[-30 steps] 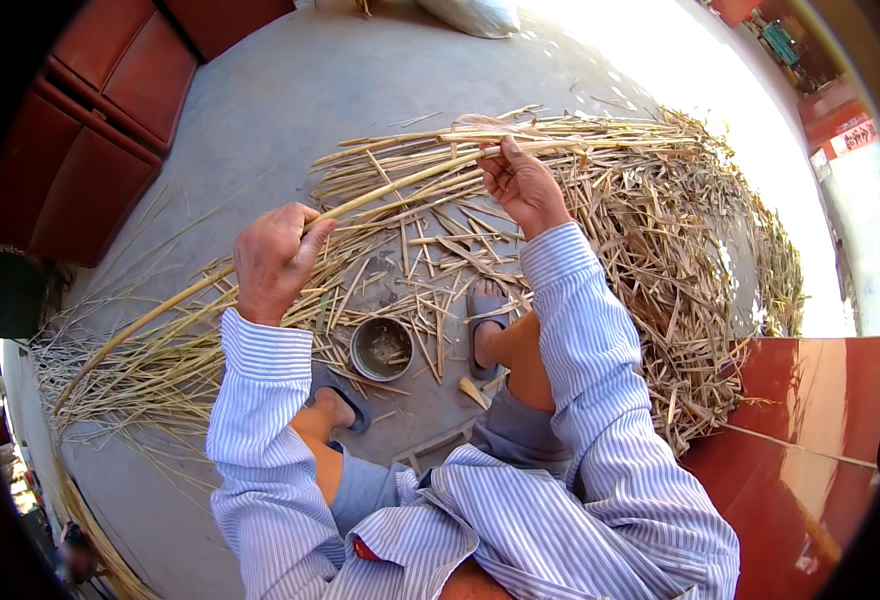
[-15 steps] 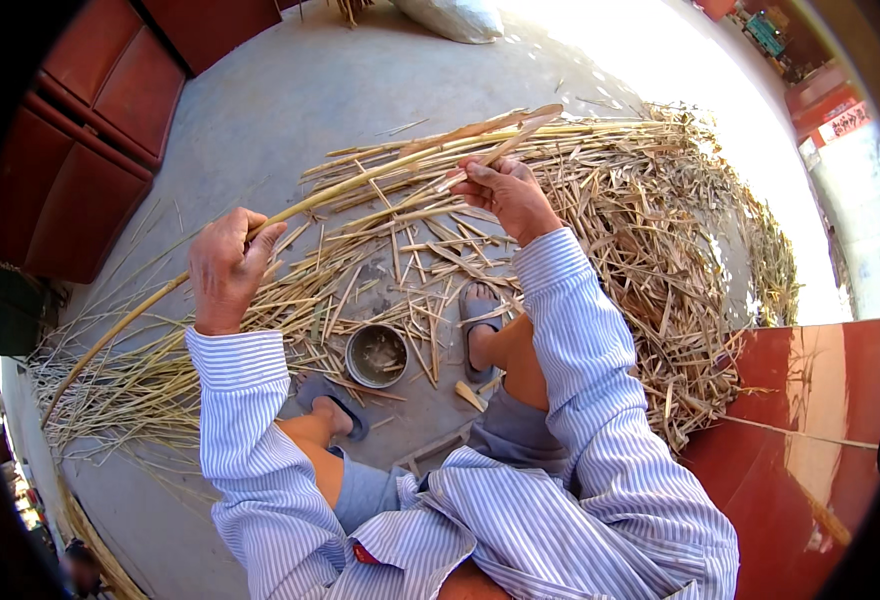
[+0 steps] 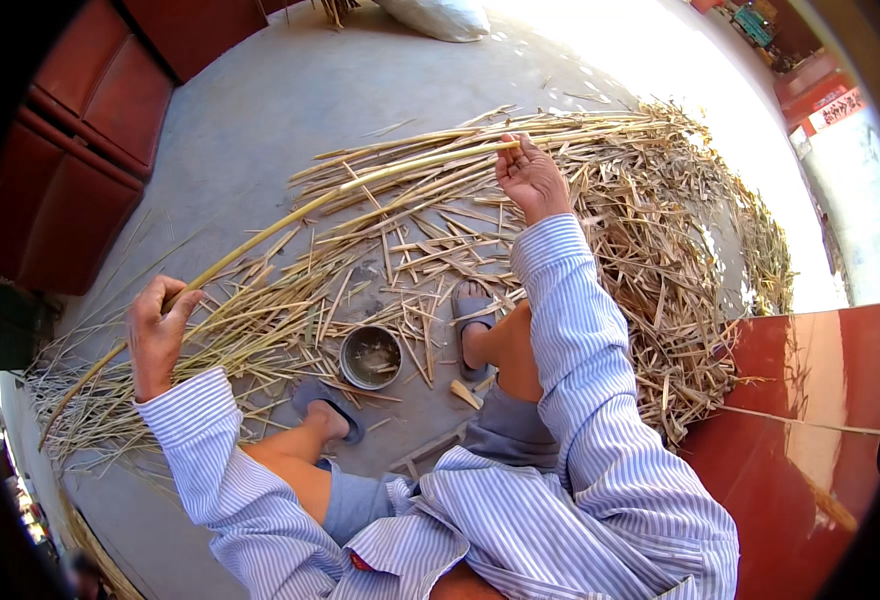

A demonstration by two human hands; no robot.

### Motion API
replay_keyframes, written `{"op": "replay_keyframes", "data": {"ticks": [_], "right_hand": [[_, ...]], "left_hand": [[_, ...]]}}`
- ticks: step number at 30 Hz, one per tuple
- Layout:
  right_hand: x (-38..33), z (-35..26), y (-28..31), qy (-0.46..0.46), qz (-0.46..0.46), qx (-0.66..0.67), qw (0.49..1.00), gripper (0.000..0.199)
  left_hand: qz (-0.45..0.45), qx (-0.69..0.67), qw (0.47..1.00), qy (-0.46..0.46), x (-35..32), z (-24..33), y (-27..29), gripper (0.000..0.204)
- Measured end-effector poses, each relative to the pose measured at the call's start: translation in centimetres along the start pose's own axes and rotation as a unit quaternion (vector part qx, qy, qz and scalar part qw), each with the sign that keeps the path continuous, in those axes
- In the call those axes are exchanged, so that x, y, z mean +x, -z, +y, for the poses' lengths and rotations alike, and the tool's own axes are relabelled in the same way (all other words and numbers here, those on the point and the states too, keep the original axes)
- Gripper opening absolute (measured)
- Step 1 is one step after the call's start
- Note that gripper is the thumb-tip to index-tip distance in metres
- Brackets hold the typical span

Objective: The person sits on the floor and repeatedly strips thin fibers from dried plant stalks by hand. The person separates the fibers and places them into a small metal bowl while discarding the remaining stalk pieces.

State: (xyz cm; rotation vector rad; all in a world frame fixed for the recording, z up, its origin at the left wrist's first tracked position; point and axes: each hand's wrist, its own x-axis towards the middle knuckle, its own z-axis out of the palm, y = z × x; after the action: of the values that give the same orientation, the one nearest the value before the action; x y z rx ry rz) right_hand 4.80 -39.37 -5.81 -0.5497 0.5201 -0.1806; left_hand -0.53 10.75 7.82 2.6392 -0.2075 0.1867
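Note:
A long, pale yellow reed-like stalk (image 3: 305, 211) slants across in front of me, bowing slightly, its thin end down at the far left. My left hand (image 3: 156, 332) is closed round its lower part. At the upper end, my right hand (image 3: 534, 182) pinches the stalk's tip between thumb and fingers. Beneath it, more cut stalks (image 3: 260, 345) lie spread over the floor, their thin ends fanned out on the left. Dry peeled leaves and husks (image 3: 650, 270) are heaped to the right of my right hand.
A round metal tin (image 3: 371, 357) with murky contents stands between my sandalled feet, a small wooden piece (image 3: 466, 394) near it. Red padded furniture (image 3: 80, 190) is at the left, a shiny red panel (image 3: 760, 420) at the lower right. A pale sack (image 3: 438, 16) lies at the far side.
My left hand has slid left and nearer along the stalk. My right hand has shifted a little right and nearer, and the dry leaf strips by it no longer show there.

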Motion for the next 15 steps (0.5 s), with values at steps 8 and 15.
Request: {"op": "replay_keyframes", "data": {"ticks": [8,15], "right_hand": [[-7.6,10.1,-8.2,-0.115,-0.199,-0.179,0.957,0.017],[-6.2,8.6,-8.5,-0.064,-0.185,-0.117,0.974,0.023]], "left_hand": [[0.131,0.106,0.942,-0.289,1.3,8.1,-5.7,0.021],[0.065,-0.031,0.981,-0.182,1.7,5.7,-6.3,0.022]]}}
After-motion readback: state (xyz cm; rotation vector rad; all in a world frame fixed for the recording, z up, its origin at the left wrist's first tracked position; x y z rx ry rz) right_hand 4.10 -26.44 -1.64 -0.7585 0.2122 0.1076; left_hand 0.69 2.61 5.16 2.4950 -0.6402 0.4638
